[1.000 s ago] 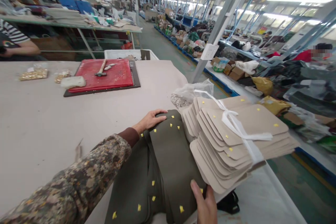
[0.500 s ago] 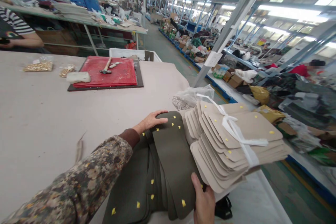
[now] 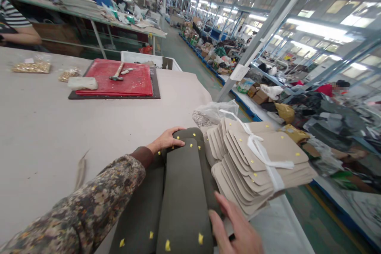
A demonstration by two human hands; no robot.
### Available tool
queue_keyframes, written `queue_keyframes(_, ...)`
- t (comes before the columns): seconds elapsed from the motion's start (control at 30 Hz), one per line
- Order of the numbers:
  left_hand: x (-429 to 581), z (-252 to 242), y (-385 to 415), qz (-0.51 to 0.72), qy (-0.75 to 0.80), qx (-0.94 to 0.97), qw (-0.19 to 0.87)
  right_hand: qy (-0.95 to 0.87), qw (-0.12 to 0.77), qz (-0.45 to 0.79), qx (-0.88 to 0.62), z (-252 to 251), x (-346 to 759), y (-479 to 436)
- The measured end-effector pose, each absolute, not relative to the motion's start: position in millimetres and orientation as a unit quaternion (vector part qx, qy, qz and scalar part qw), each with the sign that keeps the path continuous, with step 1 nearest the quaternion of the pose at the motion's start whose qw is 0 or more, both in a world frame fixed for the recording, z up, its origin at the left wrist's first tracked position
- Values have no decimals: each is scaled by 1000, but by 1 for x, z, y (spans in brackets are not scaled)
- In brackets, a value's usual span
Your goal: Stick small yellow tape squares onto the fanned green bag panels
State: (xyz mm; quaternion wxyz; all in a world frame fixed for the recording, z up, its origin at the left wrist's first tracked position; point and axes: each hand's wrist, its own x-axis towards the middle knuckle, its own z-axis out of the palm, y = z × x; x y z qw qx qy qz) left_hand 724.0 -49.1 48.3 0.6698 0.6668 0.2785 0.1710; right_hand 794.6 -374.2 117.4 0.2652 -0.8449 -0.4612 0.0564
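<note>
Stack of olive panels (image 3: pixel 184 190): dark olive-green, matte, long flat strips with rounded far ends, dotted with small yellow tags (image 3: pixel 199 238). Flat on near edge of table (image 3: pixel 59 135), centre of view, several overlapping side by side. Long axis near-to-far, rounded ends pointing far.

Left hand (image 3: pixel 165 141): palm down on far end of stack, fingers loosely spread and draped over the rounded tip. Pressing, not wrapped round anything.

Right hand (image 3: pixel 235 228): open, fingers straight, at near right edge of stack, thumb side against it. Nothing gripped as far as visible.

Just right of stack, touching: beige bundle (image 3: pixel 268 158) of rounded-end pieces, fanned, tied with white strip (image 3: pixel 262 152). Beyond it, clear plastic bag (image 3: pixel 216 110). Far left on table: red mat (image 3: pixel 119 81) with hammer (image 3: pixel 115 75) on it.
</note>
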Motion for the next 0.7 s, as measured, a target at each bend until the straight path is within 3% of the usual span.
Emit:
queue_keyframes(0.17,728,50,-51,179,287,663,668,-540,181,30,-822,137,784,-299)
queue_keyframes(0.47,733,46,-50,181,284,656,675,-466,66,24,-882,105,782,-298)
queue_keyframes(0.7,733,43,-50,168,289,655,678,-406,68,64,-909,102,788,-266)
